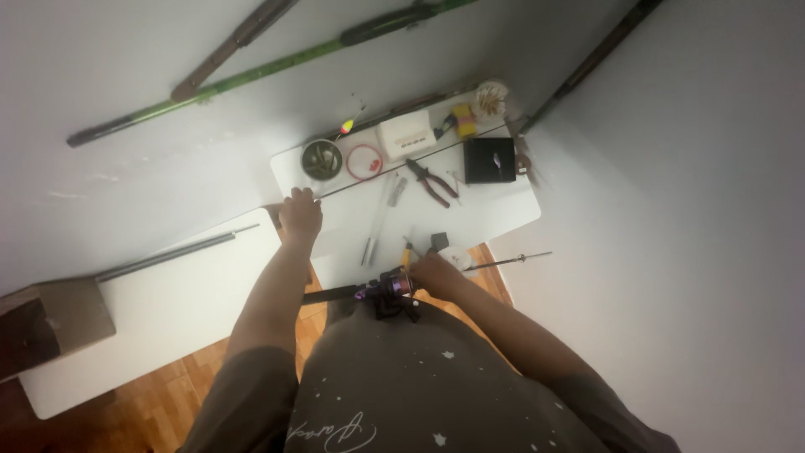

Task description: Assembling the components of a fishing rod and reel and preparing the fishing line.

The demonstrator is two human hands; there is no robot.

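My right hand (436, 274) grips a dark fishing rod handle with a purple reel (387, 289) held close to my body. The rod's thin shaft (511, 259) sticks out to the right past the table edge. My left hand (299, 216) rests on the left edge of a small white table (503, 214), touching a thin rod section (402, 165) that lies across it. I cannot tell whether its fingers pinch that section.
On the table sit red-handled pliers (433, 181), a round tin (322, 158), a red ring (364, 161), a white box (406, 134), a black box (489, 159) and a float (348, 126). A white bench (168, 310) carries a grey tube (168, 254). Rods (251, 80) lean on the wall.
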